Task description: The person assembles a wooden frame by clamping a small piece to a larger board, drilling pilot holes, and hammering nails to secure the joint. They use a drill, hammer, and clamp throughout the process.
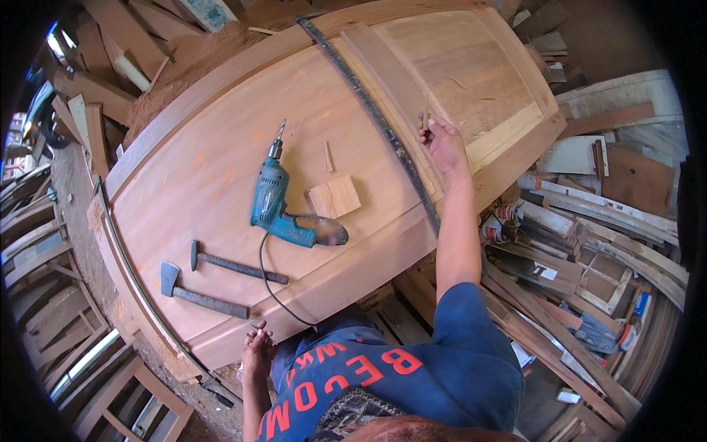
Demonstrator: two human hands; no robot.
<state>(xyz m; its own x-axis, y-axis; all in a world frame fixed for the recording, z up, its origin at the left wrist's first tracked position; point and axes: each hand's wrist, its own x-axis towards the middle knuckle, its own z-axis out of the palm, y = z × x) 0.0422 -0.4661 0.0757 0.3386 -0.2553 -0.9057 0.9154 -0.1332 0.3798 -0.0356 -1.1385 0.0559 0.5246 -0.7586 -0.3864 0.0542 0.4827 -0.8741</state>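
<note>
My right hand [444,146] reaches over the far right part of a large wooden door panel [221,177]. Its fingers pinch a thin wooden peg [426,109] that points upward. Close to that hand, a dark bar clamp [368,110] crosses the panel. My left hand [257,352] is low, just off the panel's near edge, its fingers curled together; what they hold, if anything, is too small to make out. A teal corded drill [271,195] lies mid-panel, beside a small wood block [333,197] and a loose wooden sliver [328,157]. A hammer [239,267] and a hatchet [202,297] lie nearer.
A second clamp [132,269] runs along the panel's left end. The drill's cable [266,276] hangs over the near edge. Wood offcuts [589,214] pile up at the right, more boards [96,66] at the far left. Stacked curved frames [44,258] stand left.
</note>
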